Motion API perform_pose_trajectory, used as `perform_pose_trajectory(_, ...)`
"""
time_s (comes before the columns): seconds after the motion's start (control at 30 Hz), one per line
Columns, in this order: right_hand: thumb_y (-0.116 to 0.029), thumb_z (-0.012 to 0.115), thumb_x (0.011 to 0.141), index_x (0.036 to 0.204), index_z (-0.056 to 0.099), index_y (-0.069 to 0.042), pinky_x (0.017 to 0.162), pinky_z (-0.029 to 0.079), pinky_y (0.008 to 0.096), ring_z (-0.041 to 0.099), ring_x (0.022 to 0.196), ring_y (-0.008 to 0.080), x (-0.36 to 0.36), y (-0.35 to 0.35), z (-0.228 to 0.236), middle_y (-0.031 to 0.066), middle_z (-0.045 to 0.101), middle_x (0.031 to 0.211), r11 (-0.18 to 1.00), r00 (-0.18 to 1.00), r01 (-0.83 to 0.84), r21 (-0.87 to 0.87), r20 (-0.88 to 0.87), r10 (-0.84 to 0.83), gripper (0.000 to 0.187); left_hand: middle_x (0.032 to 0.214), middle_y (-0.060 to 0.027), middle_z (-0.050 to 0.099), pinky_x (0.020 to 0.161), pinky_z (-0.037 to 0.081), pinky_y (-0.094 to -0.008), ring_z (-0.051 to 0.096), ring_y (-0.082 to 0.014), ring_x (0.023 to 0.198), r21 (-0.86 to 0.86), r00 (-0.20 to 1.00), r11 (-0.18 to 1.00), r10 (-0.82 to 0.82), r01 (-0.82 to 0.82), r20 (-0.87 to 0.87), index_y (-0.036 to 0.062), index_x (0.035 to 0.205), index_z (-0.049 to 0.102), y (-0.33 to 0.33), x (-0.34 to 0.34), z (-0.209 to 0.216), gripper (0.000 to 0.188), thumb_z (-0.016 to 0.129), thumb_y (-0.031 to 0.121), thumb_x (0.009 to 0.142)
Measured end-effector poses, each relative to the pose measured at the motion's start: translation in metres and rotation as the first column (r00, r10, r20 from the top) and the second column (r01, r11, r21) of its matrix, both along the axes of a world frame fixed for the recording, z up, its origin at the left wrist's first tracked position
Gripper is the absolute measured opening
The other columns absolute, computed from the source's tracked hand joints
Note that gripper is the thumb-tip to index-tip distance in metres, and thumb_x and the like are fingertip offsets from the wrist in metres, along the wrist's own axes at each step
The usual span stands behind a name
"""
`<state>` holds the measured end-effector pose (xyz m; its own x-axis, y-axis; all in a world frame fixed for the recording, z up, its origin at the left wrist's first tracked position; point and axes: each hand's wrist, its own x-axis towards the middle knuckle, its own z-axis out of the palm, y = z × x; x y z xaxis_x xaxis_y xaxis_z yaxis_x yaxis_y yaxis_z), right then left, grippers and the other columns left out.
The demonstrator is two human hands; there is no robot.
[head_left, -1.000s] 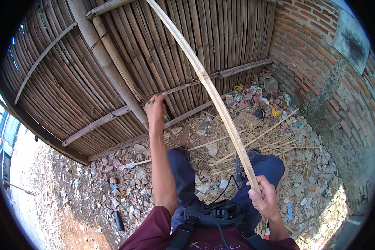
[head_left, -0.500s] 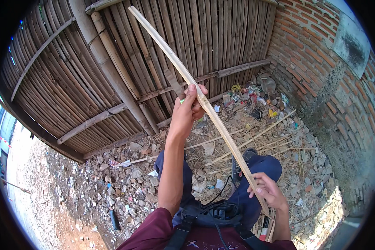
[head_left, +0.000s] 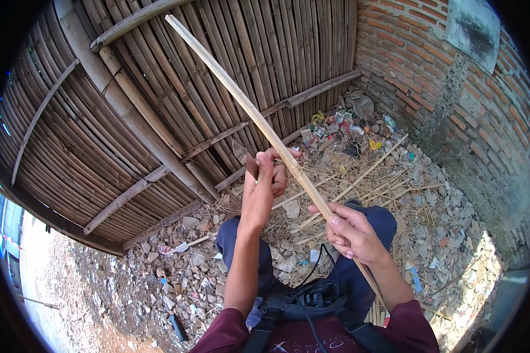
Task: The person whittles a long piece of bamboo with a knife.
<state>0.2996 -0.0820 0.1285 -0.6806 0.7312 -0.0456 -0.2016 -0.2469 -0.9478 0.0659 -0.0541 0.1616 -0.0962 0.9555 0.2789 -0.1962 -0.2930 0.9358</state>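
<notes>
A long, pale split-bamboo strip (head_left: pixel 229 85) slants across the view from the upper left down past my right forearm. My right hand (head_left: pixel 356 233) is closed round its lower part, thumb on top. My left hand (head_left: pixel 265 185) has curled fingers, with one finger reaching behind the strip near a joint in the bamboo. From that hand's far side juts a thin, dull blade (head_left: pixel 240 152), seemingly a knife's; its handle is hidden in the fingers. Both hands are above my knees, and the strip's lower end passes behind my right forearm.
A bamboo-slat wall (head_left: pixel 129 135) stands ahead and left, meeting a brick wall (head_left: pixel 418 76) at right. Stones and litter (head_left: pixel 188 270) cover the ground. Loose bamboo strips (head_left: pixel 365 182) lie beyond my knees. A dark bottle-like object (head_left: pixel 178 327) lies at lower left.
My right hand has moved up along the strip and now grips it firmly. The left hand has dropped slightly, and its thumb has come off the strip.
</notes>
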Motion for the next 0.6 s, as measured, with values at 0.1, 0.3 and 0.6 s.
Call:
perform_pose_trajectory(0.1, -0.027, 0.046, 0.119, 0.161, 0.043, -0.005, 0.045, 0.031, 0.0173, 0.035, 0.049, 0.0009, 0.000, 0.001, 0.002, -0.0043, 0.044, 0.075, 0.999, 0.998, 0.019, -0.033, -0.054, -0.021, 0.048, 0.064, 0.0121, 0.029, 0.054, 0.022, -0.0263, 0.025, -0.0042, 0.057, 0.076, 0.949, 0.964, 0.264, -0.254, -0.170, 0.0072, 0.094, 0.057, 0.003, -0.018, -0.035, 0.046, 0.054, 0.048, 0.115)
perform_pose_trajectory(0.3, -0.026, 0.045, 0.119, 0.157, 0.041, -0.009, 0.047, 0.032, 0.0183, 0.037, 0.053, 0.0019, -0.007, 0.002, 0.008, -0.0035, 0.043, 0.076, 0.995, 0.997, 0.082, -0.056, -0.009, -0.083, 0.042, 0.061, -0.0187, 0.050, 0.053, 0.040, -0.0390, 0.046, -0.0293, 0.051, 0.364, 0.625, 0.844, 0.537, -0.394, -0.567, -0.0021, 0.073, 0.051, -0.003, 0.005, -0.059, 0.033, 0.076, 0.005, 0.093)
perform_pose_trajectory(0.6, -0.022, 0.055, 0.114, 0.142, 0.054, -0.002, 0.058, 0.043, 0.0316, 0.058, 0.061, 0.0129, -0.021, -0.014, 0.003, 0.0037, 0.060, 0.072, 0.897, 0.927, 0.212, 0.387, 0.212, -0.311, 0.034, 0.064, -0.0196, 0.062, 0.056, 0.049, -0.0429, 0.066, -0.0380, 0.059, 0.466, 0.455, 0.761, 0.645, -0.451, -0.614, 0.0021, 0.075, 0.070, 0.007, 0.011, -0.074, 0.009, 0.075, -0.003, 0.070)
